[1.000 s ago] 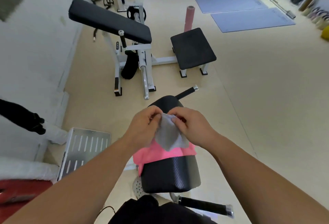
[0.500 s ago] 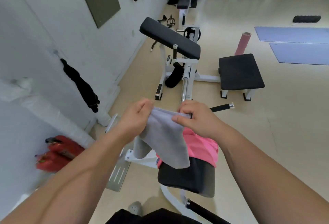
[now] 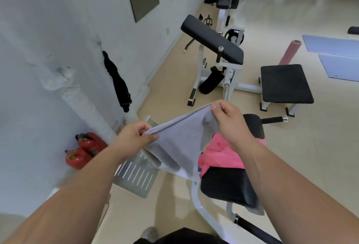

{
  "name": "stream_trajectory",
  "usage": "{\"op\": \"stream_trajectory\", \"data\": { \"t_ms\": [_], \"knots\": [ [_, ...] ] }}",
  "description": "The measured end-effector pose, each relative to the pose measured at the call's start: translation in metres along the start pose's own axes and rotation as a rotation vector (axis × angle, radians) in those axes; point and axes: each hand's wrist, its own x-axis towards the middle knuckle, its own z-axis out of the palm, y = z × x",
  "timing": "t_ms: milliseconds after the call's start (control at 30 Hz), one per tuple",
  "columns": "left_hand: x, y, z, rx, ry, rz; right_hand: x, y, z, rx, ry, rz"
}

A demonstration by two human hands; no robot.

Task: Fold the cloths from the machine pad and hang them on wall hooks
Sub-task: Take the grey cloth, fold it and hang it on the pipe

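Grey cloth (image 3: 182, 142) hangs mid-frame, pinched at its top edge by left hand (image 3: 136, 137) and right hand (image 3: 229, 119), and one loose pinch could drop it onto the pink cloth (image 3: 221, 156) below.

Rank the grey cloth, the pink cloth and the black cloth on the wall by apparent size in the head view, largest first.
1. grey cloth, held up near the camera, so nearness adds to its lead.
2. pink cloth, partly hidden.
3. black cloth, hanging farther off.
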Motion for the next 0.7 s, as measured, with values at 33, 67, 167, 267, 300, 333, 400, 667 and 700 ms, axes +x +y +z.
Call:
{"op": "stream_trajectory", "data": {
  "t_ms": [33,67,167,267,300,333,400,667,700],
  "knots": [
    [-0.002,-0.018,-0.010,-0.032,-0.010,-0.017,-0.001,-0.003,0.014,0.026,0.050,0.022],
    [-0.004,-0.038,-0.021,-0.053,-0.033,-0.044,-0.002,-0.006,0.029,0.052,0.106,0.050],
    [-0.004,-0.093,-0.052,-0.029,-0.067,-0.103,-0.004,-0.014,0.064,0.086,0.292,0.110],
    [0.000,-0.133,-0.079,0.038,-0.013,-0.145,-0.003,-0.020,0.085,0.046,0.449,0.120],
    [0.001,-0.145,-0.088,0.062,0.027,-0.156,-0.004,-0.024,0.091,0.058,0.508,0.134],
    [0.001,-0.152,-0.096,0.077,0.067,-0.177,-0.004,-0.026,0.095,0.079,0.566,0.154],
    [0.002,-0.166,-0.110,0.039,0.098,-0.235,-0.005,-0.032,0.103,0.108,0.644,0.182],
    [-0.004,-0.172,-0.140,-0.120,-0.176,-0.256,-0.017,-0.042,0.130,-0.078,0.531,0.300],
    [-0.005,-0.169,-0.143,-0.164,-0.209,-0.233,-0.020,-0.044,0.136,-0.147,0.422,0.319]
  ]
}}
